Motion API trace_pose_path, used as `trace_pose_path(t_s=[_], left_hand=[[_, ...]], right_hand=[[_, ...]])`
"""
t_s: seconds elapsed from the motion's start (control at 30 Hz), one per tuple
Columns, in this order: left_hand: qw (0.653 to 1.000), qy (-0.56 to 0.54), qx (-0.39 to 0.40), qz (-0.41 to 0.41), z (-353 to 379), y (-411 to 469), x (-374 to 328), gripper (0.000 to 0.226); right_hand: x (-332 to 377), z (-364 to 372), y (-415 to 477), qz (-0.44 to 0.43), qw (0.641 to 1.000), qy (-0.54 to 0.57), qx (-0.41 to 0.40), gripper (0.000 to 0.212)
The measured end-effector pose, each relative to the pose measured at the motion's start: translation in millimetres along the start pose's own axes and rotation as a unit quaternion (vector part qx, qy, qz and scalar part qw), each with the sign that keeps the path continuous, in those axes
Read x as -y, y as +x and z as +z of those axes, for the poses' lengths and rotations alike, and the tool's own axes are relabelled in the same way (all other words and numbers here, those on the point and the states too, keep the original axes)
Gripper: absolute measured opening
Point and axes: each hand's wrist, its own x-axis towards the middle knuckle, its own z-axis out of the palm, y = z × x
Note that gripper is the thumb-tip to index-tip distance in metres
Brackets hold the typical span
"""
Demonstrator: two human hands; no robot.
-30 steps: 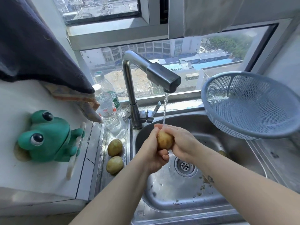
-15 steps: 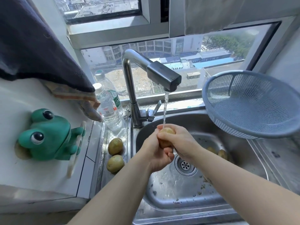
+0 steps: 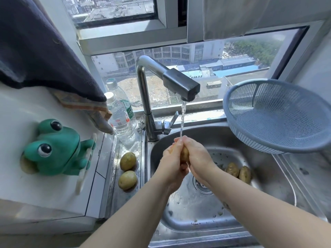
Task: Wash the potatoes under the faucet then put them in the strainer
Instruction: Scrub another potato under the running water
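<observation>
My left hand and my right hand both grip one potato over the steel sink. Water runs from the faucet onto my fingers and the potato. Most of that potato is hidden between my palms. Two dirty potatoes lie in the basin to the right of my hands. Two cleaner potatoes lie on the sink's left ledge. The blue strainer sits tilted at the sink's back right corner, with nothing in it.
Two plastic water bottles stand left of the faucet base. A green frog toy hangs on the white wall at left, under a dark cloth. The faucet lever points right. A window lies behind the sink.
My hands have closed further round the potato and turned it more upright under the stream. The view has shifted slightly, and the two potatoes in the basin now show.
</observation>
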Motion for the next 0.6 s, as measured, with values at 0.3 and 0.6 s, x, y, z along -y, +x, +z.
trace_pose_path(t_s=[0.3,0.6], left_hand=[[0.981,-0.022,-0.030,-0.189,-12,5,-20,0.032],[0.984,-0.090,0.096,-0.124,5,-13,-17,0.036]], right_hand=[[8,-15,-11,-0.104,0.917,-0.358,0.142,0.060],[6,-7,0,-0.066,0.985,-0.142,-0.075,0.015]])
